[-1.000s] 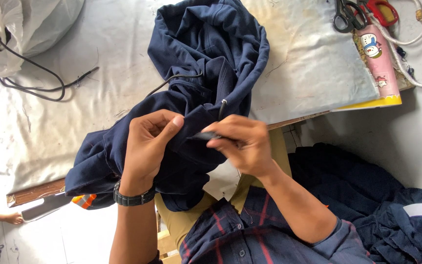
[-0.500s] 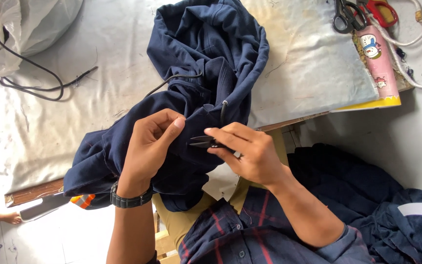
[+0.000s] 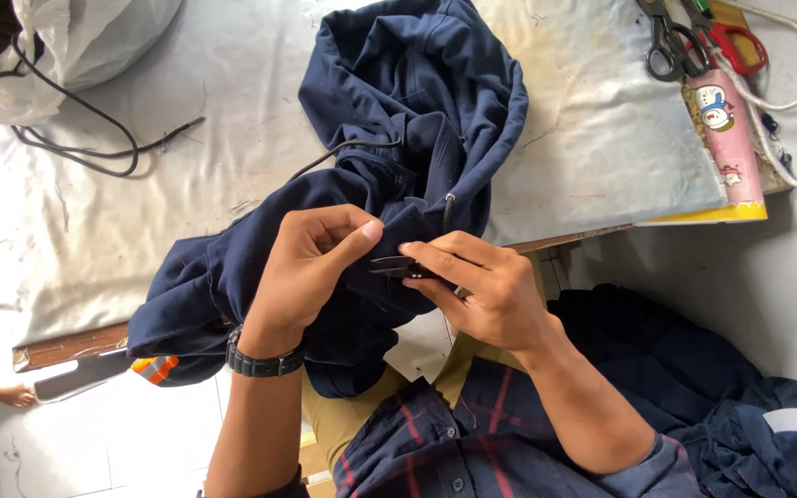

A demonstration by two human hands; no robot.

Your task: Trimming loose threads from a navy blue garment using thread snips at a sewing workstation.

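Navy cloth fills the middle of the view: a dark blue hooded garment [image 3: 398, 166] lies bunched on the desk [image 3: 140, 212], spilling over its near edge into the person's lap. Far to the left of the hands, a white plastic bag [image 3: 85, 37] and a black cable [image 3: 94, 138] rest on the pale desk cover, and below the left wrist an orange-striped patch [image 3: 157, 369] shows under the fabric.

The left hand [image 3: 311, 267], with a black watch [image 3: 265, 361] on its wrist, is closed in a pinch, thumb and forefinger holding up a fold of the garment. Just to its right, almost touching, the right hand [image 3: 486, 290] is curled around a small pair of thread snips [image 3: 397, 267], whose dark blades point left at the pinched fold. Whether the blades are parted or closed is too small to tell. A black drawstring [image 3: 343, 152] and a zipper pull [image 3: 450, 199] sit just above the hands.

The main risk, as I judge it, is the closeness of the blade tips to the left thumb: a slip could nick skin, or bite into the cloth rather than a loose thread. The fold could also slide out of the pinch, since much of the garment's weight hangs off the desk edge.

Well to the right of the hands lie scissors [image 3: 671, 41] with black handles, a red-handled pair [image 3: 735, 41], a pink tube [image 3: 726, 138], and a white cord [image 3: 786, 83]; more navy fabric [image 3: 694, 387] is heaped beside the right forearm
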